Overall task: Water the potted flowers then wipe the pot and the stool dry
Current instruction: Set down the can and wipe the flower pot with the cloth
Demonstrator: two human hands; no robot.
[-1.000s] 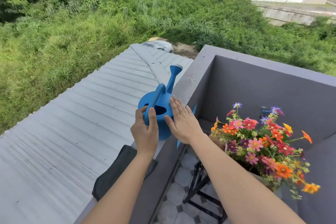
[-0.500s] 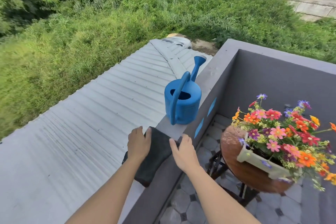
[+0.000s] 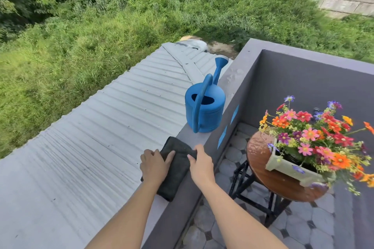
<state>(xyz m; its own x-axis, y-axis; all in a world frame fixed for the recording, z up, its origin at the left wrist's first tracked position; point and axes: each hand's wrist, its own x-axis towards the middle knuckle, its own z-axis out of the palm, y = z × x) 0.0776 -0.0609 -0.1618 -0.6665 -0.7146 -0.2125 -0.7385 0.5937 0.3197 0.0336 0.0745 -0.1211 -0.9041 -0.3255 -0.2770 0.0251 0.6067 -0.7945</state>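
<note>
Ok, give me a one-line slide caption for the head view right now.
Both hands, left and right, on the dark cloth on the ledge, watering can set aside, flowers on the wet stool.

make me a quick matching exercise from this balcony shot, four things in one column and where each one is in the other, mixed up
Things:
1. blue plastic watering can
2. folded dark cloth
3. pale rectangular flower pot
4. round wooden stool

Places:
A. on the tiled floor inside the balcony
B. under both hands on the wall top
C. upright on the wall top, untouched
D. on the stool's round seat

Pairs: 1-C, 2-B, 3-D, 4-A
</note>
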